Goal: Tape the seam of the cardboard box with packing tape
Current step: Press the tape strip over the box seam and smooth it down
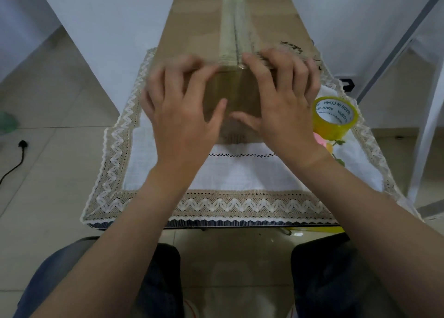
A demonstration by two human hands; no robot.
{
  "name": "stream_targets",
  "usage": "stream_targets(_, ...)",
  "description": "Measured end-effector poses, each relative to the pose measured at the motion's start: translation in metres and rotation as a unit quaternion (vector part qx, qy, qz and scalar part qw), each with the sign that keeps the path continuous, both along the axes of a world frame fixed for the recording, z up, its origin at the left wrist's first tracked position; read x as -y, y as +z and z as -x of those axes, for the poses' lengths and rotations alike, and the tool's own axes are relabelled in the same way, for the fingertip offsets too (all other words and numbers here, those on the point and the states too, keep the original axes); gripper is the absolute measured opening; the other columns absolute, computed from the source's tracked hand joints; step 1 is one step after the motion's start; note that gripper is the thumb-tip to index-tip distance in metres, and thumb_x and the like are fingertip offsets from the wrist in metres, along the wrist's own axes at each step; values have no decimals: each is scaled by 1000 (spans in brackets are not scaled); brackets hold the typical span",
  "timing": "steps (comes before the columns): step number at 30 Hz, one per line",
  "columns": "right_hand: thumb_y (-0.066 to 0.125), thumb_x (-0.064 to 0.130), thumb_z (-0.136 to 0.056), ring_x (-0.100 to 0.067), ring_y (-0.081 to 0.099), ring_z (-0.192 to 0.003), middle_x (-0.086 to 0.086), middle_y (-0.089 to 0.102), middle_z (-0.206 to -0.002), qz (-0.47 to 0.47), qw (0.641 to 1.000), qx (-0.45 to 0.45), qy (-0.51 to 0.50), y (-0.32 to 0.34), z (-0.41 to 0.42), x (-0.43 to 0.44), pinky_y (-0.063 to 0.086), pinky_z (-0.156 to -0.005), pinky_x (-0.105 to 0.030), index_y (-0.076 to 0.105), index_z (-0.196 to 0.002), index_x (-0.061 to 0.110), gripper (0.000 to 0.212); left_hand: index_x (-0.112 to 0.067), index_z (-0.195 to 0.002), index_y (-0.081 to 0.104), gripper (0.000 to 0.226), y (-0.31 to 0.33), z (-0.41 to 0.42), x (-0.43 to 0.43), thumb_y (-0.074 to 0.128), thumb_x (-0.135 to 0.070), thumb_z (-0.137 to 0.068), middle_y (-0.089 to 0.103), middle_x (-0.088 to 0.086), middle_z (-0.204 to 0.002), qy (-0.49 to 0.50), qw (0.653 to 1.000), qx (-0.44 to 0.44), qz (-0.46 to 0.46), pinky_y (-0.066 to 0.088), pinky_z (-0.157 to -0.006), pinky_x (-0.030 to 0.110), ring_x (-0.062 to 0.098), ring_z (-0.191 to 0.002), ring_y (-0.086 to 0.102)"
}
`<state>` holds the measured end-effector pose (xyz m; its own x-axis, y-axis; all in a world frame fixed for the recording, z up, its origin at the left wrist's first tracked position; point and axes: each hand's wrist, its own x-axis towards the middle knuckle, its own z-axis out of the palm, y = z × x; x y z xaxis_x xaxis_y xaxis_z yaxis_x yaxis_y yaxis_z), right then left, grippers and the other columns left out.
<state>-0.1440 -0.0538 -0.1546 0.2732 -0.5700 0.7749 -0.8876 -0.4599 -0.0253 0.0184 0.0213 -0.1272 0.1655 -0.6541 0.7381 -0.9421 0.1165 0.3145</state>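
Cardboard under both palms. Pressed the left hand point(177, 106), fingers spread and bent at the tips, against the near end face and top edge of the long brown cardboard box point(197, 29). Did likewise with the right hand point(283, 101), fingers splayed over the top edge, thumb low on the end face, close to the left thumb. Gripped nothing with either hand; bore down beside the glossy clear strip of packing tape point(230, 36) laid along the top centre seam. Had the box lengthwise on a white tablecloth with a beige zigzag lace border point(240, 207), near end toward the body. Had the yellow roll of packing tape point(335, 115) on the cloth just right of the right hand. Off to the far left, on the pale tiled floor point(48, 101): a black cable point(14, 166).
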Motion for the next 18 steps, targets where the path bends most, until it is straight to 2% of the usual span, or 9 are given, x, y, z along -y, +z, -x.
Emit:
stream_targets(1,57,80,-85,-25,31,-136,-6,49,-146,-4,999,38,10,4,-1,0,24,-120,-54,50,-146,29,79,-29,-139,61,57,5,-5,6,70,-49,-86,54,-2,-148,14,999,29,-14,30,-116,50,29,-144,40)
stream_targets(3,53,76,-92,-23,34,-129,-5,56,-139,-2,996,84,4,9,-6,1,30,-114,-53,58,-138,30,66,-29,-147,51,68,9,-15,19,64,-59,-88,48,-8,-156,14,996,75,-47,19,-122,59,24,-152,34)
stream_targets(6,57,72,-93,-23,32,-131,-6,57,-140,5,997,79,-5,5,-9,3,29,-116,-57,58,-139,28,64,-28,-150,48,72,2,-23,29,54,-70,-92,50,-9,-153,-1,993,93,-65,18,-122,63,22,-147,41)
stream_targets(8,61,72,-87,-26,29,-138,-8,53,-145,6,999,38,-4,0,-6,4,21,-121,-58,51,-147,27,76,-27,-152,45,83,-5,-24,33,56,-76,-86,49,-6,-155,9,993,106,-60,25,-118,61,24,-145,41)
stream_targets(12,62,78,-68,-33,22,-150,-11,33,-158,-10,997,-68,-29,-7,2,3,10,-124,-60,26,-160,25,111,-27,-154,33,117,-14,-26,35,76,-78,-58,43,-1,-157,31,987,141,-72,32,-112,59,25,-145,30)
stream_targets(15,59,80,-65,-33,17,-151,-9,18,-158,-8,996,-89,-31,-7,3,4,7,-125,-60,19,-161,25,118,-28,-155,25,131,-17,-25,34,83,-76,-48,40,2,-159,48,983,160,-78,34,-109,60,25,-146,27)
stream_targets(18,69,77,-60,-30,18,-149,-8,26,-158,-11,995,-89,-33,-4,6,3,10,-124,-55,20,-161,27,123,-28,-157,22,137,-17,-22,30,88,-68,-45,38,4,-161,61,979,168,-93,36,-107,61,28,-148,28)
